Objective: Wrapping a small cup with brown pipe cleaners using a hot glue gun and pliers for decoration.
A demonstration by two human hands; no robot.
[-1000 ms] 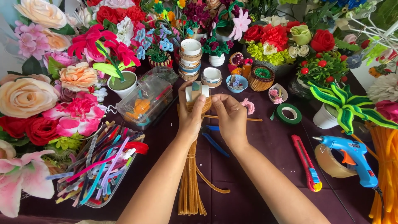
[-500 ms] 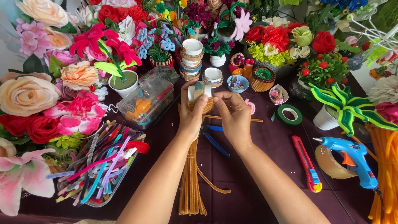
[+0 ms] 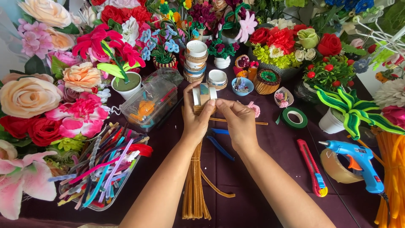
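While fingers [image 3: 211, 110] pinch white roll [image 3: 204, 93], purple table [image 3: 270, 143]

My left grip [image 3: 195, 120] hides the top of the tan stem bundle [image 3: 195, 185]. The orange stems [image 3: 390, 177] at far right run off the edge.

The scene is evenly and brightly lit; only soft shadows are cast beneath the hands [image 3: 219, 118]. Colours are rendered vividly. Slight softness and bending are seen far from the hands, toward the edges.
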